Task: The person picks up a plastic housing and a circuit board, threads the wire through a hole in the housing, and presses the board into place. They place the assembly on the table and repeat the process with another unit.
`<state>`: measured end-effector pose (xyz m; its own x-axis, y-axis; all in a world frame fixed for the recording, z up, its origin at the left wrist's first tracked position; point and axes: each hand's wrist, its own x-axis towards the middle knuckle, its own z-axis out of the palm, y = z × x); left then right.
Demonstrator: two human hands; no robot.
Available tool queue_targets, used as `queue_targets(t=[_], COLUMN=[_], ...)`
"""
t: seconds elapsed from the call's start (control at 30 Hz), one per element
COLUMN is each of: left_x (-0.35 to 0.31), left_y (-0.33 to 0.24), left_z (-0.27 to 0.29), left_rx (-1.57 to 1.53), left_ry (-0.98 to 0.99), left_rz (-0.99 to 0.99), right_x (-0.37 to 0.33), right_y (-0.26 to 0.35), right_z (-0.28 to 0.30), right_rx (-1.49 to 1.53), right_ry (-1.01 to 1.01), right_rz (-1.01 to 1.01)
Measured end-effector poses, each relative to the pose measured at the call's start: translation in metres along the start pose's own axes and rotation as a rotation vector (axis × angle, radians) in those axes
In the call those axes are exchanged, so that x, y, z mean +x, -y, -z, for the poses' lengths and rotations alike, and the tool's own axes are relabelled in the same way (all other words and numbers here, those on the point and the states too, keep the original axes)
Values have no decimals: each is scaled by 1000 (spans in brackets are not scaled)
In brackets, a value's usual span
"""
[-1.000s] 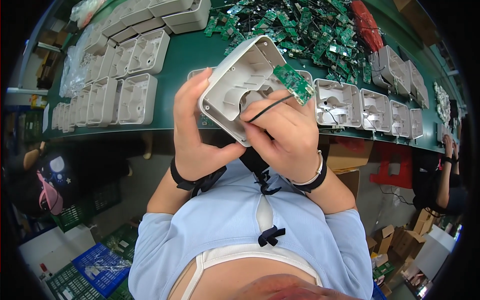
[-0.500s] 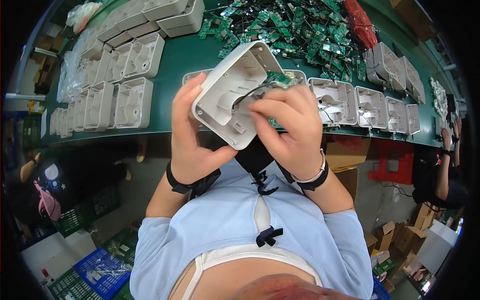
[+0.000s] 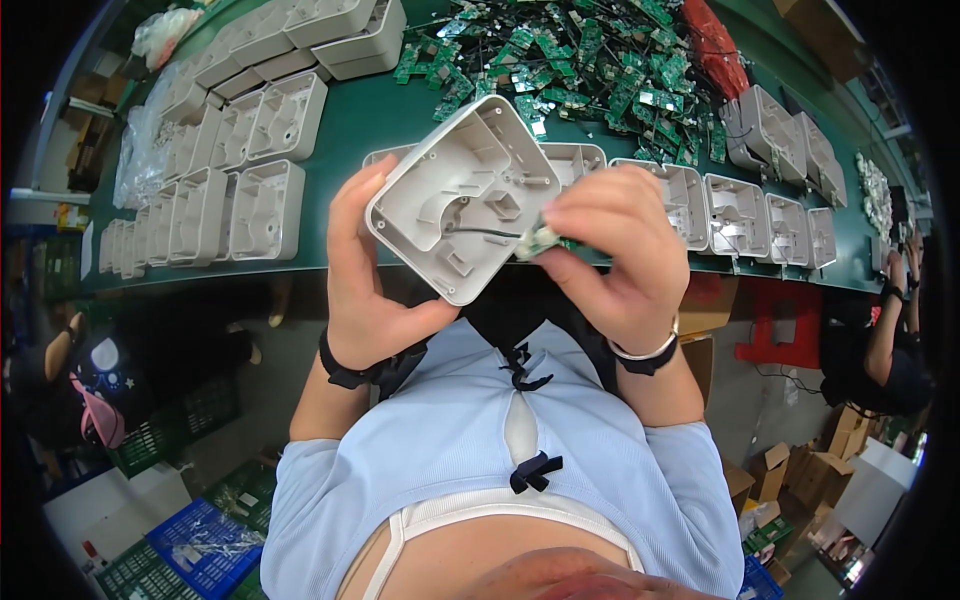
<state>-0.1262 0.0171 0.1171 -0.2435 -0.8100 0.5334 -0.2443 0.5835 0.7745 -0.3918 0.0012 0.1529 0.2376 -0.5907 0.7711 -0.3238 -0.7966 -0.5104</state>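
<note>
My left hand [image 3: 372, 290] grips a light grey plastic housing [image 3: 425, 265] by its left side, thumb along the lower edge. Its hollow inside, with posts and a curved wall, is turned up toward me and tilted. A black cable [image 3: 488, 232] runs from the curved wall out to a small green circuit board [image 3: 538, 240]. My right hand [image 3: 625, 255] pinches that board between thumb and fingers, just right of the housing's rim. The fingers cover much of the board.
A heap of green circuit boards with black cables [image 3: 590, 75] lies across the green table [image 3: 375, 120]. Grey housings [image 3: 268, 210] are stacked at left; more housings [image 3: 738, 215] with cables line the right front edge. A red bag [image 3: 715, 50] lies behind. Other people work at both sides.
My right hand has drawn the circuit board rightward and down, out of the housing, and the cable is now stretched straighter. The housing has turned to face me more.
</note>
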Motion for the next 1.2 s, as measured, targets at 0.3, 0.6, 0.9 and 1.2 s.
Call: queue_targets(t=[0.3, 0.6, 0.9, 1.2], left_x=[-1, 1, 8, 24], left_y=[-2, -10, -5, -15], left_z=[-9, -19, -28, -41], left_rx=[-65, -268, -338, -313], left_ry=[-36, -31, 28, 103], left_rz=[30, 120, 103, 203], right_x=[-4, -6, -15, -20], right_y=[5, 6, 0, -11], right_z=[16, 18, 13, 32], right_rx=[-44, 2, -55, -340], right_ry=[326, 327, 310, 381], right_rz=[30, 20, -27, 233])
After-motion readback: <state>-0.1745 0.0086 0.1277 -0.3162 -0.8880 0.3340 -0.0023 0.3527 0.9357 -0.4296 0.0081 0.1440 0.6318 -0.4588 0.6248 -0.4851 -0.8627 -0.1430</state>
